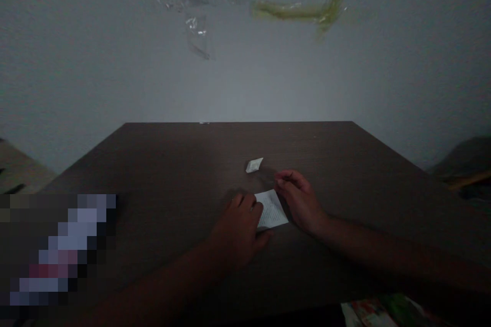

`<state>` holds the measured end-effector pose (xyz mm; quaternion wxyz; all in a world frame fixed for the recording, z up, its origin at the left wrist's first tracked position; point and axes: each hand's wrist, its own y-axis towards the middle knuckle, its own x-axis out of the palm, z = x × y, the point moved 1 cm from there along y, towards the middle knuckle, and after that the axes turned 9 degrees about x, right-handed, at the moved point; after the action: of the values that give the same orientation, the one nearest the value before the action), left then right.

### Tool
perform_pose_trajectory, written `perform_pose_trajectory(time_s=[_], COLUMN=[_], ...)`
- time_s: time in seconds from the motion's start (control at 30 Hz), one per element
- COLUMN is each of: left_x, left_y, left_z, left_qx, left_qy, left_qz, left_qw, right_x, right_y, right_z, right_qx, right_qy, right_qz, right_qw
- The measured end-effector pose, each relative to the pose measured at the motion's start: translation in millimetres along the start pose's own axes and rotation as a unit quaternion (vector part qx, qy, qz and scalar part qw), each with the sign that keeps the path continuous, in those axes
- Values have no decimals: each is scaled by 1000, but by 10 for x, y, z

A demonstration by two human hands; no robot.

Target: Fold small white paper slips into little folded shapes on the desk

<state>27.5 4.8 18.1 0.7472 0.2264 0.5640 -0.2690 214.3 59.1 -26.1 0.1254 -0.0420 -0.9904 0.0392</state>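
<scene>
Printed paper sheet (273, 209) lies on the dark wood-grain tabletop (172, 163), between the two hands, its left part covered by fingers, lines of small text facing up, too dim to read. Left hand (240, 227) rests over that left side: fingers bent and slightly spread, thumb held away from them, pointing right just below the sheet's near edge; looks like a light press, not a pinch. Right hand (299, 199) sits just beside the far right corner, fingers curled, thumb tip close to the index fingertip; can't tell whether they meet, or whether anything, paper corner included, is between them. For steadying the sheet well, my judgement: light, even pressure from the left fingertips, thumb clear of the edge; right fingertips should work at the corner only, without dragging, since thin paper probably creases or slides easily. Small folded paper piece (253, 165) lies beyond the sheet, apart from both hands, one corner seemingly raised. Farther out: pale wall (230, 92) behind the table, with clear tape (198, 36) and yellowish tape (291, 10) on it; pixelated patch at left, contents unreadable; colourful items (368, 311) at lower right, too dark to identify.
</scene>
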Motion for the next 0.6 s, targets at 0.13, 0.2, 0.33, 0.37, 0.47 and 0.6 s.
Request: perform_pose_trajectory(time_s=[0.13,0.2,0.33,0.37,0.47,0.6], left_x=[-4,-9,-30,-34,-38,-25], left_y=[7,6,6,7,14,18], left_z=[-8,-18,-45,-52,-72,-111], left_qx=[-2,4,15,15,17,28], left_qy=[11,7,0,-2,-9,-20], left_qz=[-15,-15,-1,-1,-2,11], left_qw=[1000,1000,1000,1000,1000,999], right_x=[-52,-64,-70,-76,-116,-178], right_y=[72,57,-7,-12,20,116], right_z=[-208,-313,-463,-477,-441,-275], right_qx=[105,172,231,238,244,140], right_qy=[-14,-27,-66,-80,-132,-188], right_qz=[9,-17,-75,-84,-120,-187], right_qw=[994,985,968,964,953,954])
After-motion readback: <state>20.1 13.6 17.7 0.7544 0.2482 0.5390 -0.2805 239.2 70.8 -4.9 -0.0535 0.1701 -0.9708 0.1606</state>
